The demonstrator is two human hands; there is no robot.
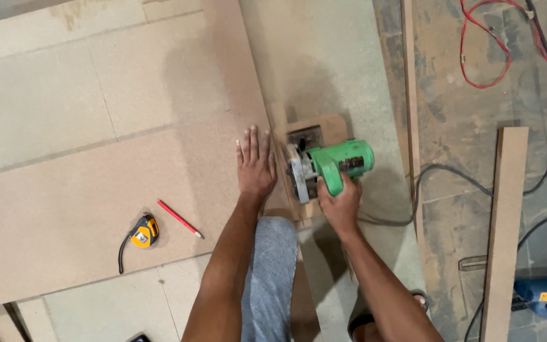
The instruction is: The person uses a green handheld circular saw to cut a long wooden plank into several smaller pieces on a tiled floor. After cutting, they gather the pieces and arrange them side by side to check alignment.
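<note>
Right hand wrapped around the handle of the green circular saw, fingers clamped tight on the grip, and the saw sits on its base plate at the right edge of the big brown board. Just beyond those fingers the green motor housing juts out to the right. Left hand is down flat on the board, fingers stretched forward and only slightly apart, palm pressing the sheet, gripping nothing; the saw's metal guard is just beside them on the thumb side. Off to the far side of the left fingers, well apart, a red pencil lies slantwise on the board, and past it a yellow tape measure with its black strap. Near the right hand's fingers, a dark power cord snakes away over the dusty floor. A grey-trousered knee rests on the board right behind the left wrist.
</note>
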